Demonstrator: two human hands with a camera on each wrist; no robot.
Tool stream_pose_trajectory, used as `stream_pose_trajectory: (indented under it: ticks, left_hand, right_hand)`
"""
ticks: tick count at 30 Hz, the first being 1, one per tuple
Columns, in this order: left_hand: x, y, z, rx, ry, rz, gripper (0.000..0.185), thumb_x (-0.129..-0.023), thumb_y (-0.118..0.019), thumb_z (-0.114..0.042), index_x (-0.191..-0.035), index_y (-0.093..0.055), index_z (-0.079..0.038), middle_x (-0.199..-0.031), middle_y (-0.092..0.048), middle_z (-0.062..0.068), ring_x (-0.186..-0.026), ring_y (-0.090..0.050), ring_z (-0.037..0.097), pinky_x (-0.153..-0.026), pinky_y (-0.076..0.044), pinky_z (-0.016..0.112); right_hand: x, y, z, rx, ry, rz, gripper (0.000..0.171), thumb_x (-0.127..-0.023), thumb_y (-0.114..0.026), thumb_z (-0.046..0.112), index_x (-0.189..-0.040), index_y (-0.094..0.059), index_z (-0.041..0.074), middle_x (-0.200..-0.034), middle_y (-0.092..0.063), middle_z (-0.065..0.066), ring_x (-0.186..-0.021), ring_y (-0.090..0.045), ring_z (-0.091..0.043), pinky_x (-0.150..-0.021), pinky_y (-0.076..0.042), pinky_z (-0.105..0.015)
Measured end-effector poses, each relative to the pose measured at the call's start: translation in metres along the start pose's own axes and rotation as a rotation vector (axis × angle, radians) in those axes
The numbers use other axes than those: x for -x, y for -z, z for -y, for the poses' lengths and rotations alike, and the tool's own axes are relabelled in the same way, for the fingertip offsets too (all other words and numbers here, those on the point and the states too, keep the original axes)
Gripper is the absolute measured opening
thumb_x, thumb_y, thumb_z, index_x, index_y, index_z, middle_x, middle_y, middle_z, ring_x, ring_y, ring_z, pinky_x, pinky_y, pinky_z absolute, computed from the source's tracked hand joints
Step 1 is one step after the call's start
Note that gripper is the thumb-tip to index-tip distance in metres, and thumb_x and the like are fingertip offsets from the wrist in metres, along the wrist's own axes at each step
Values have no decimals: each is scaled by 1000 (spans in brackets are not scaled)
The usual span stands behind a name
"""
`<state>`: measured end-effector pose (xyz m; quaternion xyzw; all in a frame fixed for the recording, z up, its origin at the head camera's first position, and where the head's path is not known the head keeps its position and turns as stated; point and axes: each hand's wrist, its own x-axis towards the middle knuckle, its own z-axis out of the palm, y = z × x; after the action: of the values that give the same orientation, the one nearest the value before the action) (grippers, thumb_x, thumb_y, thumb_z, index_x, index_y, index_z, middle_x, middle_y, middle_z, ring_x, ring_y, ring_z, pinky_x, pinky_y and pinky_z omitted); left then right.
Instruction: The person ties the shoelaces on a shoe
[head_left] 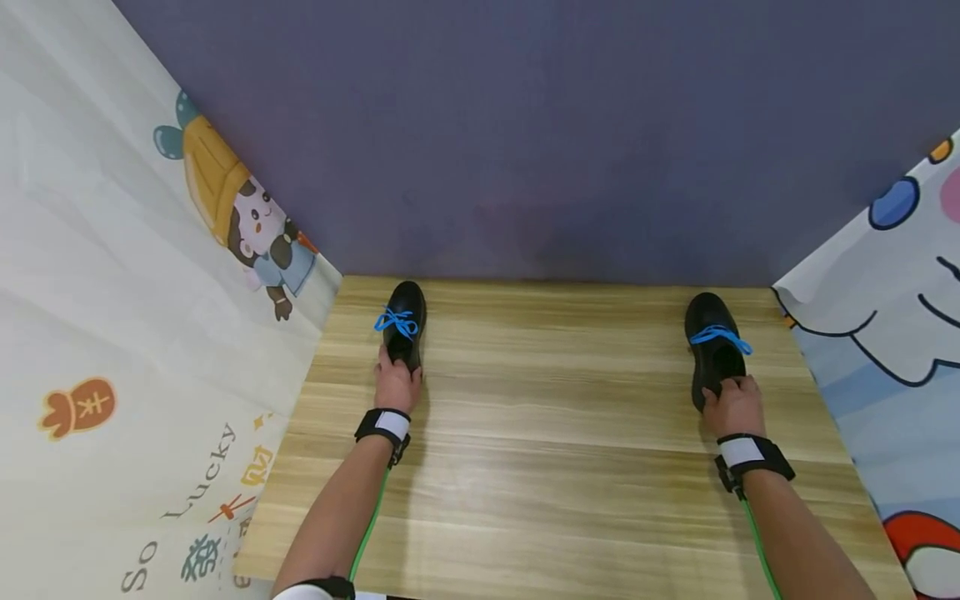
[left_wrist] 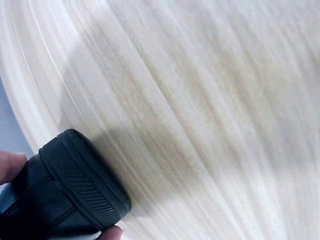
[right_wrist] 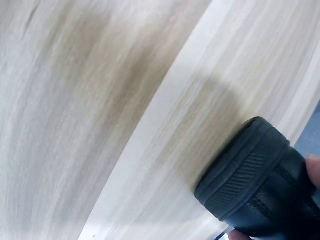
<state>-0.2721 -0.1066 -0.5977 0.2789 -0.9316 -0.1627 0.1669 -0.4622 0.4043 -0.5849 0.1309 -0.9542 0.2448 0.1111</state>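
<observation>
Two black shoes with blue laces are on the wooden table, far apart, toes pointing to the back. My left hand grips the heel of the left shoe, near the table's back left. At the back right, my right hand holds the right shoe by its heel. In the left wrist view the left shoe's heel shows between thumb and finger. The right wrist view shows the right shoe's heel with fingertips on both sides. Both bows look tied. The rest of the fingers is partly hidden.
The wood-grain table spans the space between the shoes. A dark grey-blue panel stands behind its back edge. Printed cloth hangs at the left and right. Both wrists wear straps with green cables.
</observation>
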Motion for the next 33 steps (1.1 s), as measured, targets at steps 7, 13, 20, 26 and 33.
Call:
stream_pose_trajectory:
  ticks: [7, 13, 20, 26, 33]
  left_hand:
    - [-1, 2, -4, -4, 2, -10, 36, -91, -72, -16, -97, -64, 19, -146, -37, 36, -104, -54, 54, -86, -51, 55]
    - [0, 5, -4, 25, 3, -31, 36, -91, -73, -14, -98, -63, 19, -146, -37, 36, -104, -54, 55, -86, -51, 56]
    - [-1, 9, -2, 33, 15, -15, 36, -92, -71, -15, -100, -63, 19, -147, -36, 35, -107, -53, 55, -86, -51, 56]
    - [1, 4, 4, 50, 22, -22, 37, -92, -72, -16, -101, -63, 19, -149, -36, 34, -108, -52, 55, -89, -50, 56]
    - [4, 2, 7, 40, 12, -2, 39, -92, -73, -17, -106, -63, 17, -149, -35, 33, -111, -51, 54, -89, -50, 57]
  right_hand:
    - [-2, -1, -1, 16, -25, -2, 32, -90, -64, 1, -98, -54, -28, -105, -46, -44, -100, -44, -61, -89, -38, -68]
    - [-5, 1, -3, 32, -43, -21, 32, -90, -64, 2, -97, -54, -28, -103, -47, -45, -99, -44, -62, -88, -38, -68]
    - [-5, 2, -3, 26, -30, -39, 32, -90, -65, 2, -97, -54, -27, -103, -48, -45, -98, -45, -61, -88, -38, -68]
    - [-3, 1, -3, 30, -30, -25, 32, -91, -64, 3, -97, -53, -26, -104, -46, -45, -98, -44, -62, -86, -38, -69]
    - [0, 3, -4, 36, -31, 27, 33, -92, -64, 4, -102, -52, -26, -109, -44, -45, -102, -42, -62, -87, -38, -69]
